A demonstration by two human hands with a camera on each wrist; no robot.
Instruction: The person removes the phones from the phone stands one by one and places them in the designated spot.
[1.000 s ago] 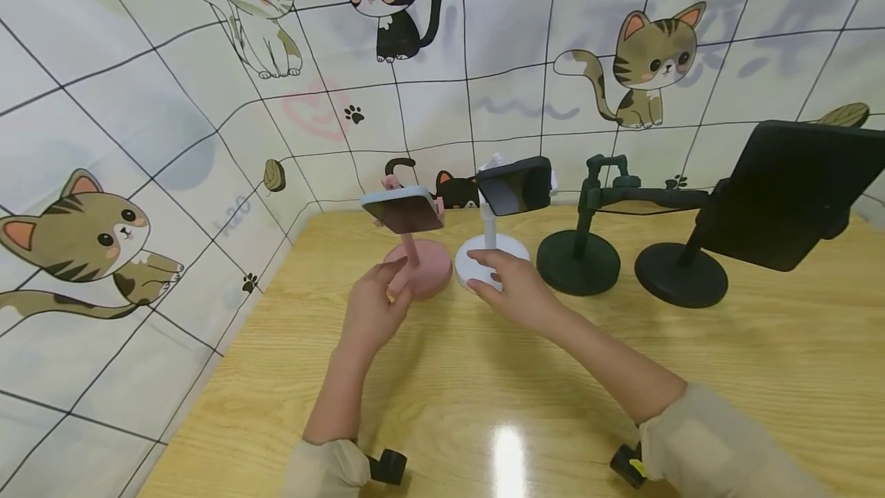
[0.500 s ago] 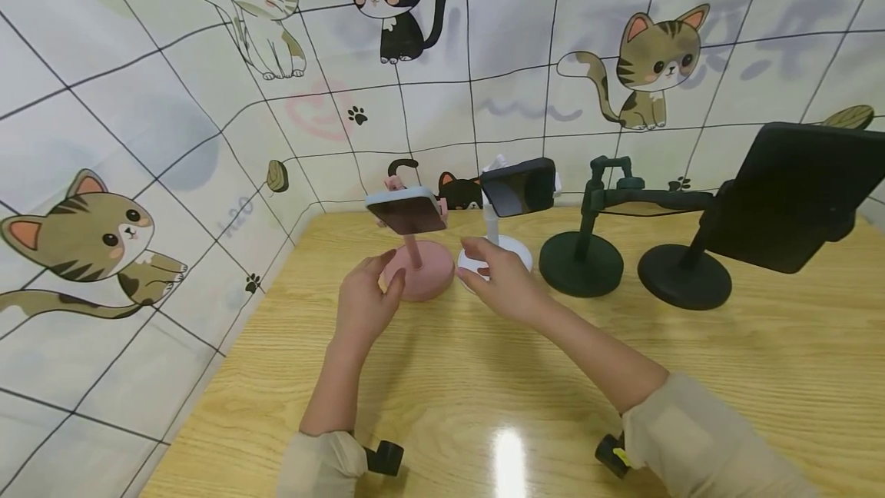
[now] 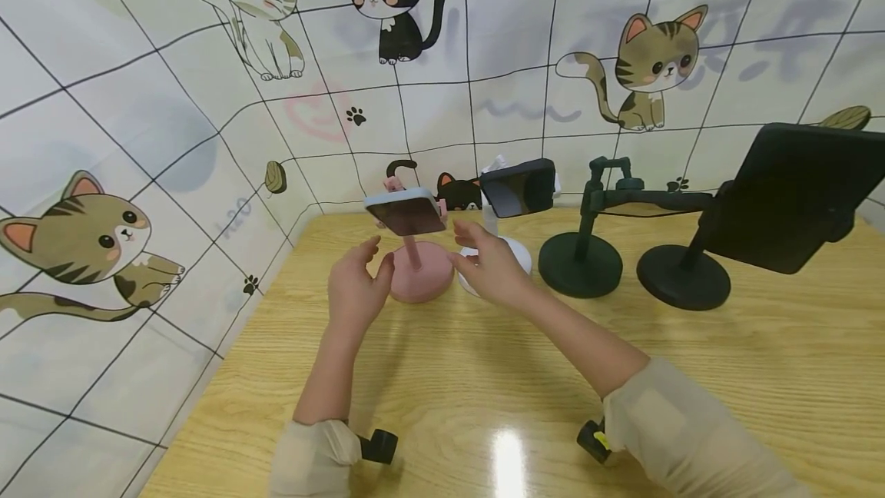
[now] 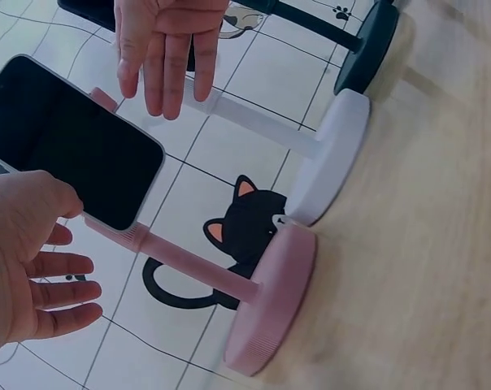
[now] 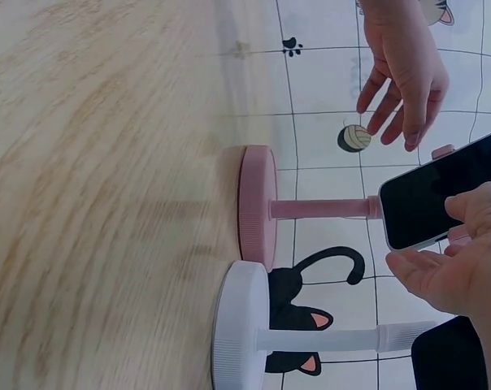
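Observation:
A pink phone stand [image 3: 420, 273] on a round base bears a smartphone [image 3: 408, 210] with a pale blue edge, tilted screen toward me. My left hand [image 3: 354, 287] hovers to its left, fingers loosely bent and holding nothing. On the other side my right hand [image 3: 492, 266] is raised between the pink stand and a white phone stand [image 3: 520, 250], overlapping the white base in the head view. In the left wrist view the left thumb overlaps the smartphone's lower corner [image 4: 123, 215]. The right wrist view shows the right fingers beside the smartphone [image 5: 424, 203], also without a hold.
A dark smartphone [image 3: 522, 189] sits on the white stand. Farther right stand a dark green stand [image 3: 579, 271] with a flat holder and a black stand [image 3: 684, 283] bearing a large black tablet [image 3: 795, 198]. Behind the wooden table [image 3: 442, 398] hangs a cat-patterned cloth [image 3: 512, 37].
My left hand has moved left, off the pink base. The right hand has shifted left and a little up, from in front of the white stand toward the pink one. The stands stay put.

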